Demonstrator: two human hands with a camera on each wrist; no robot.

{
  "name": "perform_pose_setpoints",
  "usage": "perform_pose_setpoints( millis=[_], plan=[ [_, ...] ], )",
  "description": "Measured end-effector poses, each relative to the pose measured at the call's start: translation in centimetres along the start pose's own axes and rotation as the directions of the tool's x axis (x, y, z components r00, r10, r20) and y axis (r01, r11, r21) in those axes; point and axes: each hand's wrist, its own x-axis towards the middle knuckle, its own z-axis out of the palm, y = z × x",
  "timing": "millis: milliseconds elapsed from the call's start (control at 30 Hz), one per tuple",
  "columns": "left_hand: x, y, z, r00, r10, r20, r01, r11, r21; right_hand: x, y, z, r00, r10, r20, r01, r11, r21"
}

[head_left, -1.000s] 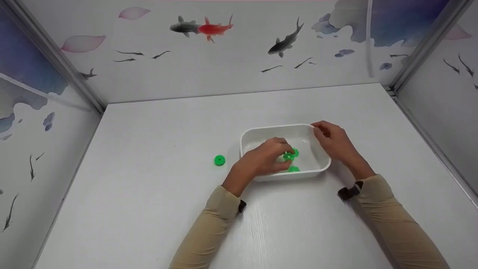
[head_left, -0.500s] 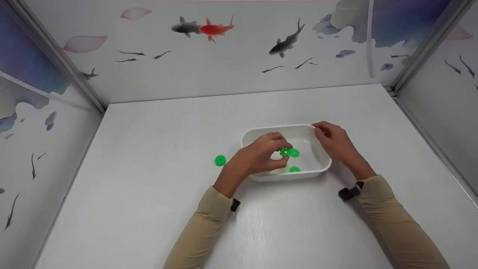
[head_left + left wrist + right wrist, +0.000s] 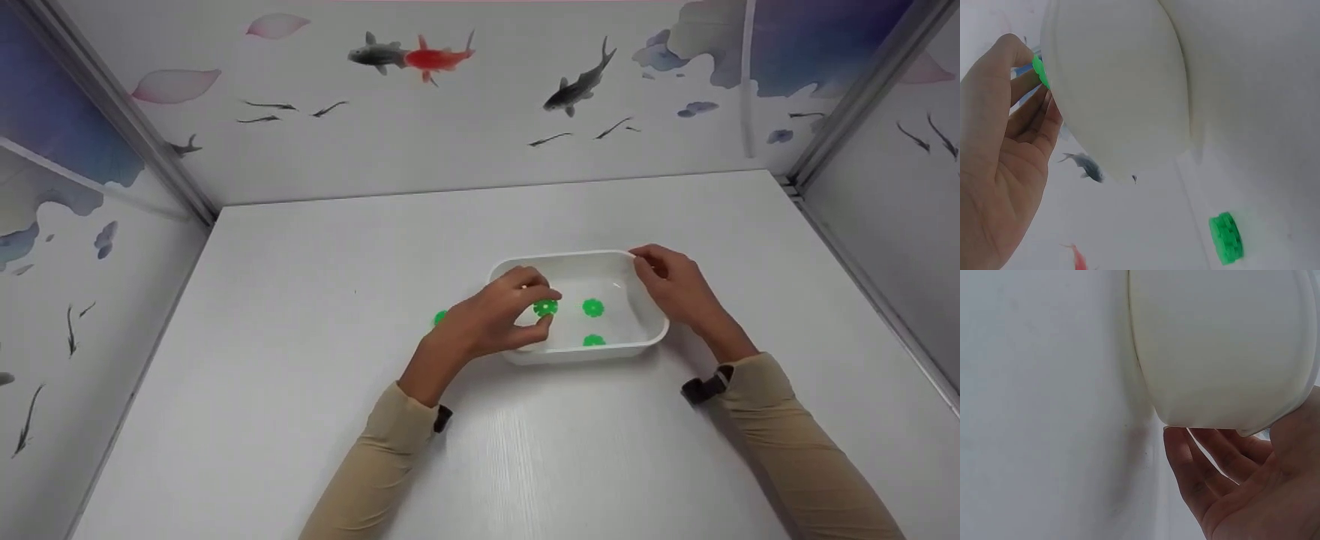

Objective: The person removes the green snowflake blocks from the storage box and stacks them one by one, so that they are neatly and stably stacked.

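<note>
As I scan from the left, a green stack (image 3: 1226, 238) stands on the table (image 3: 300, 375) beyond the left edge of the tray (image 3: 585, 356). Just inside that edge, the left hand (image 3: 491, 313) pinches a green disc (image 3: 546, 308); I judge this step as lifting it out, so next calls for clearing the edge. Two loose discs (image 3: 593, 307) lie inside. The right hand (image 3: 676, 285) grips the far right corner. I see no readable writing.

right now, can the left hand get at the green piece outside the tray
Likely yes: the green piece lies on the table beside the tray, with nothing seen on top. But the left hand pinches another piece, so it may need to let go first.
</note>
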Motion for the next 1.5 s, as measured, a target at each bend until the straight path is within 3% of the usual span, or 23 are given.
perform_pose_setpoints(
  millis=[633, 1133, 1500],
  plan=[
    [-4.3, -2.5, -2.7, 0.994, -0.024, -0.110, 0.035, 0.994, 0.100, -0.2, -0.4, 0.0, 1.000, -0.005, -0.003, 0.005, 1.000, 0.020],
    [-6.9, -3.8, -4.3, 0.983, -0.168, -0.080, 0.175, 0.979, 0.101, -0.2, -0.5, 0.1, 1.000, 0.018, 0.005, -0.018, 1.000, 0.019],
    [-7.3, -4.4, -4.5, 0.980, -0.192, -0.042, 0.195, 0.978, 0.071, -0.4, -0.5, -0.2, 1.000, -0.022, -0.005, 0.022, 0.999, 0.038]
  ],
)
